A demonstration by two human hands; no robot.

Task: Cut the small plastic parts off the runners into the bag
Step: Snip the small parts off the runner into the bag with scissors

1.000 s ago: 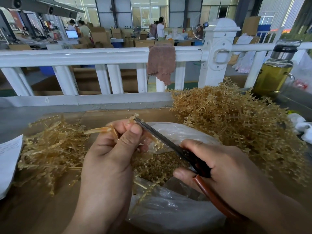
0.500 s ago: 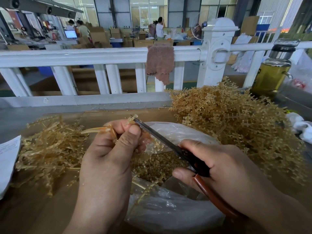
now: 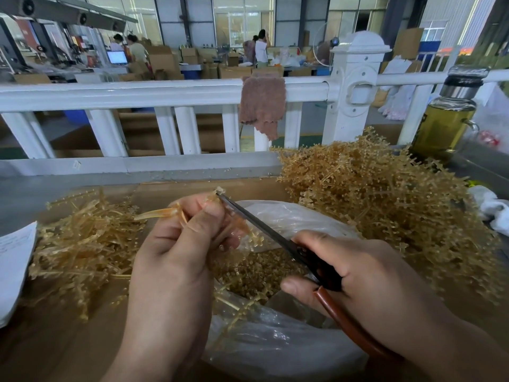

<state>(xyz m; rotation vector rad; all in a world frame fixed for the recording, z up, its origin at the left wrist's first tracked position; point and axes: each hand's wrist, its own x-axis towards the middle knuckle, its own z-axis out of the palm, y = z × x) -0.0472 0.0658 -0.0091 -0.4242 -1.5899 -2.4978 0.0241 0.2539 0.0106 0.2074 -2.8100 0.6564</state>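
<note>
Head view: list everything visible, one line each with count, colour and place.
bag: one, clear plastic, centre.
loose parts: many, amber, inside the bag.
runner: one, amber, held above the bag.
scissors: one pair, dark blades, brown handles, tips at the runner.
runner heaps: two, amber, bigger right of the bag, thinner left.
paper: one sheet, white, left edge.
railing: one, white, across the back.
cloth: one, brown, draped on the railing.
bottle: one, yellow-green liquid, far right.
left hand: grips the runner.
right hand: grips the scissors.
</note>
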